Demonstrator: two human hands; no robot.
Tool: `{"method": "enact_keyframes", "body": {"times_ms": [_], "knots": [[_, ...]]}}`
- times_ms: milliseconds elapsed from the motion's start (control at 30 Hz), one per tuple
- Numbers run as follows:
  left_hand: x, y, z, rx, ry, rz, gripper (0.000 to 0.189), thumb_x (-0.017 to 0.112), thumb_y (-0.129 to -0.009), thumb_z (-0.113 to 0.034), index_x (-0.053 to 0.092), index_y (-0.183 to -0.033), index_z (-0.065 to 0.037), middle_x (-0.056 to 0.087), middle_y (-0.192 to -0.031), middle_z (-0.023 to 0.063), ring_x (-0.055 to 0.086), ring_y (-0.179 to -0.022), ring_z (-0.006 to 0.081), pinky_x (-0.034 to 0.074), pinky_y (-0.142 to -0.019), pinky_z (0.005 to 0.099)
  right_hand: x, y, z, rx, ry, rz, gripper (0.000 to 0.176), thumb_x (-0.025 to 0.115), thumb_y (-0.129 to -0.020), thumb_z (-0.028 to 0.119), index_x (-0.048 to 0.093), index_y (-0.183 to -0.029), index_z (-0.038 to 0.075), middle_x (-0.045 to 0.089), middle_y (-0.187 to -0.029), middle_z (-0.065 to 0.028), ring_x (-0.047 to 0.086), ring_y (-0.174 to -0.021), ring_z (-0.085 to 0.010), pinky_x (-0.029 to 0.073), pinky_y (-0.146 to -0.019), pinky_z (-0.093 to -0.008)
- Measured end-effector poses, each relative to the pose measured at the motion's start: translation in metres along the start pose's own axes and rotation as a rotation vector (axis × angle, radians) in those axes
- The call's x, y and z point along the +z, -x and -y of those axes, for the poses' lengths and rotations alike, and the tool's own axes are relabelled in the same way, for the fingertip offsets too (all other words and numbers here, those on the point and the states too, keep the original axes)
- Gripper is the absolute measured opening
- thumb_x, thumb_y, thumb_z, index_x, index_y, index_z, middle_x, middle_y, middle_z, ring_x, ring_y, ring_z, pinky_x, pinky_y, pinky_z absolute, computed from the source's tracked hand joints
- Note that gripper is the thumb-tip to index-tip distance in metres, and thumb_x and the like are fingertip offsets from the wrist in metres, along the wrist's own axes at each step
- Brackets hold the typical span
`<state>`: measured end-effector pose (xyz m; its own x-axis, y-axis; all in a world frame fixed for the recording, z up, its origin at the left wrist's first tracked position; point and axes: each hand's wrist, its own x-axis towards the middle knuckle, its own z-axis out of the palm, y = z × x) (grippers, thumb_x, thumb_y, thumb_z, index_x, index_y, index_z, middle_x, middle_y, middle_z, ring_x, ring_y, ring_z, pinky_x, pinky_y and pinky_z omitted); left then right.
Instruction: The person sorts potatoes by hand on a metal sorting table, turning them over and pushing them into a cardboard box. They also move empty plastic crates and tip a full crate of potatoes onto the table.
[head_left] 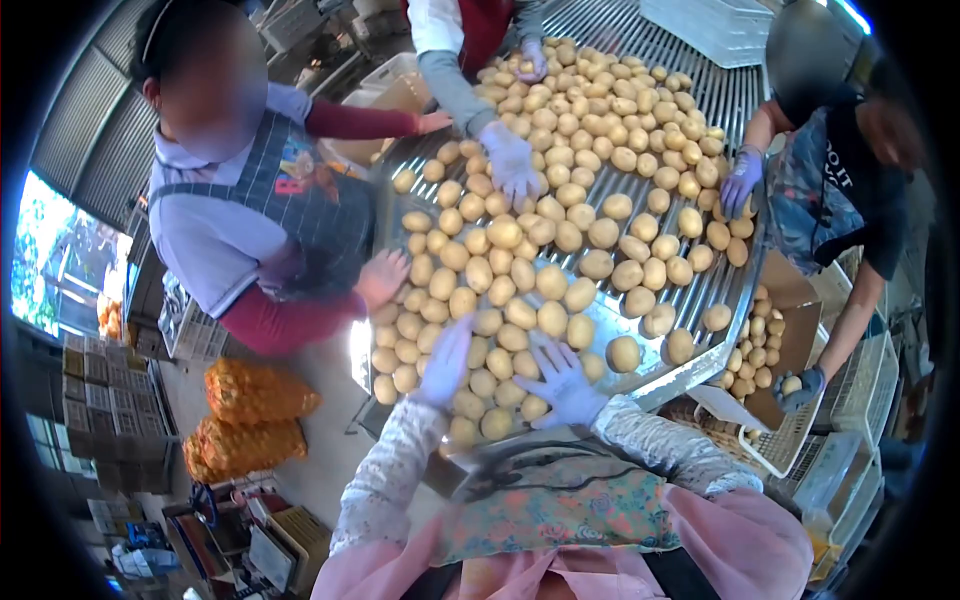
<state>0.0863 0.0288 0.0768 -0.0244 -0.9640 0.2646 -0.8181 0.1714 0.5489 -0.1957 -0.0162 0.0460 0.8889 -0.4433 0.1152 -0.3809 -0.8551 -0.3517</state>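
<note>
My left hand (446, 366), in a lilac glove, rests against the potatoes (503, 232) at the near end of a metal sorting table (680, 378). Its fingers are stretched out, pointing away from me. My right hand (566, 388), gloved the same way, lies over the potatoes a little to the right, with fingers spread. Between the two hands sit several potatoes (499, 363), touching one another. Neither hand is wrapped round a potato. Some potatoes are partly hidden beneath my palms and fingers.
A person in a checked apron (300, 190) stands at the left, a gloved co-worker (512, 165) at the back, another (742, 182) at the right. Beside the right edge are a cardboard box of potatoes (790, 260) and white crates (865, 390). Orange mesh sacks (245, 450) lie left.
</note>
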Motion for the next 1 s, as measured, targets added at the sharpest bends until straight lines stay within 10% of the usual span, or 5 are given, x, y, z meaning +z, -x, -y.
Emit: {"method": "enact_keyframes", "body": {"times_ms": [200, 367, 433, 567, 1000], "knots": [[0.072, -0.052, 0.027, -0.964, 2.016, -0.660, 0.060, 0.057, -0.099, -0.024, 0.041, -0.154, -0.008, 0.042, -0.158, 0.0184, 0.043, -0.143, 0.0378, 0.033, -0.121, 0.0455, -0.019, 0.027, -0.046, -0.176, -0.154, -0.186, 0.057, 0.077, -0.079, 0.043, 0.068, -0.130, 0.019, 0.059, -0.136, -0.0168, 0.056, -0.128, -0.0347, 0.040, -0.111, -0.0517], [0.020, -0.088, -0.003, -0.694, 1.916, -0.370, 0.056, 0.055, -0.102, -0.029, 0.043, -0.152, -0.009, 0.035, -0.163, 0.0157, 0.037, -0.148, 0.0351, 0.030, -0.122, 0.0475, -0.082, 0.041, -0.087, 0.089, -0.237, -0.195, 0.040, 0.072, -0.085, 0.026, 0.071, -0.122, 0.013, 0.066, -0.125, -0.0140, 0.062, -0.109, -0.0368, 0.045, -0.098, -0.0491], [0.024, -0.102, 0.024, 0.250, 1.781, -0.270, 0.048, 0.055, -0.102, -0.027, 0.051, -0.145, -0.006, 0.038, -0.162, 0.0134, 0.036, -0.149, 0.0340, 0.029, -0.123, 0.0445, -0.091, 0.047, -0.122, 0.310, 0.033, -0.301, 0.055, 0.070, -0.084, 0.028, 0.062, -0.136, 0.010, 0.059, -0.137, -0.0180, 0.056, -0.120, -0.0405, 0.041, -0.102, -0.0524], [0.055, -0.094, 0.070, -0.496, 1.876, -0.414, 0.041, 0.056, -0.100, -0.023, 0.058, -0.137, -0.006, 0.045, -0.159, 0.0106, 0.032, -0.152, 0.0290, 0.025, -0.124, 0.0440, -0.083, 0.006, -0.138, 0.754, 0.273, -0.210, 0.075, 0.074, -0.079, 0.048, 0.058, -0.143, 0.014, 0.048, -0.150, -0.0225, 0.040, -0.138, -0.0494, 0.030, -0.113, -0.0617], [0.054, -0.032, 0.071, -0.651, 2.140, -0.507, 0.040, 0.053, -0.103, -0.021, 0.055, -0.140, -0.006, 0.050, -0.154, 0.0122, 0.041, -0.145, 0.0350, 0.032, -0.120, 0.0474, -0.016, -0.035, -0.061, 0.159, 0.107, -0.146, 0.072, 0.077, -0.077, 0.050, 0.059, -0.144, 0.032, 0.046, -0.151, -0.0184, 0.028, -0.143, -0.0590, 0.021, -0.117, -0.0691]]}}
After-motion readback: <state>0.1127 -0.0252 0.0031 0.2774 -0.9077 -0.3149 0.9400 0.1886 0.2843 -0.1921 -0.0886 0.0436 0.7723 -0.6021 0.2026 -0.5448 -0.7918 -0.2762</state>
